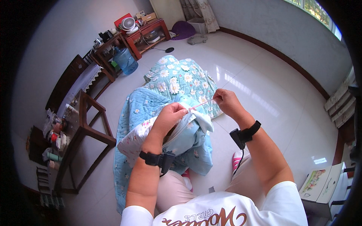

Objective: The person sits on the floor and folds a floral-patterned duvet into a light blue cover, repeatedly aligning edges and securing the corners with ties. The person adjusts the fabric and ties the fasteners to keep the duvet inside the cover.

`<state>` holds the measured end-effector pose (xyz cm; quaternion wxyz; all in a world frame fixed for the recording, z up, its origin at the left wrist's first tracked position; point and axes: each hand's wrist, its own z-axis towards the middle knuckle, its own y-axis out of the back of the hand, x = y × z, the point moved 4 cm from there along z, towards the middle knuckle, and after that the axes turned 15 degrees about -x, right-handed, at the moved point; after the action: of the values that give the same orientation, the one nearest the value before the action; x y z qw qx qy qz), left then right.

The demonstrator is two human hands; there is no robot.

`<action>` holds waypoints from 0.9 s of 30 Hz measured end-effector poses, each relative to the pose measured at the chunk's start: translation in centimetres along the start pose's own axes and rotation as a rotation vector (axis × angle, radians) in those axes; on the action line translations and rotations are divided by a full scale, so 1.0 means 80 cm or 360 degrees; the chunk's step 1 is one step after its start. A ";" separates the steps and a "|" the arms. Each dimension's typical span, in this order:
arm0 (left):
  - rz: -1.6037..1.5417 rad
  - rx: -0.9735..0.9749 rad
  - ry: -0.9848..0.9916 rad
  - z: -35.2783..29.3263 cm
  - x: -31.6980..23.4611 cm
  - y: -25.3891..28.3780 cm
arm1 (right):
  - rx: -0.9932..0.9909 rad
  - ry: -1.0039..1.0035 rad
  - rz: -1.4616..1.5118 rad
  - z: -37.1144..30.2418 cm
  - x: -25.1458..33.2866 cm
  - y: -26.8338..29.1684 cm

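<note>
Gray wall [260, 28], shiny flr [264, 90], dk wood tbl [83, 120].

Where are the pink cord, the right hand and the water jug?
Pink cord [201, 104]: head view, midway along its stretched length.
Right hand [228, 101]: head view, back of the hand.
Water jug [126, 61]: head view, its blue side.

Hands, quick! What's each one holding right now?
Left hand: closed, pinching light blue cloth beside a pale pink cord.
Right hand: closed, holding that cord, stretched straight.
</note>
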<state>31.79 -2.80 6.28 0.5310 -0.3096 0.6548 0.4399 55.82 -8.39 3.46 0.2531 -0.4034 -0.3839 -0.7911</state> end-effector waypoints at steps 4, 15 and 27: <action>0.0047 0.0008 -0.0067 0.007 0.000 -0.006 | -0.0488 0.0103 0.0013 -0.010 0.009 -0.002; -0.0108 0.0000 -0.0099 0.006 0.006 -0.007 | 0.0393 -0.0436 0.0614 -0.058 0.040 -0.075; 0.0133 0.0081 -0.0174 0.000 -0.006 -0.008 | 0.0285 -0.0463 0.0523 -0.056 0.039 -0.086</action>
<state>32.44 -3.08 6.55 0.5549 -0.2439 0.6480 0.4612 47.24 -8.30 1.60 0.3553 -0.5460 -0.4142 -0.6357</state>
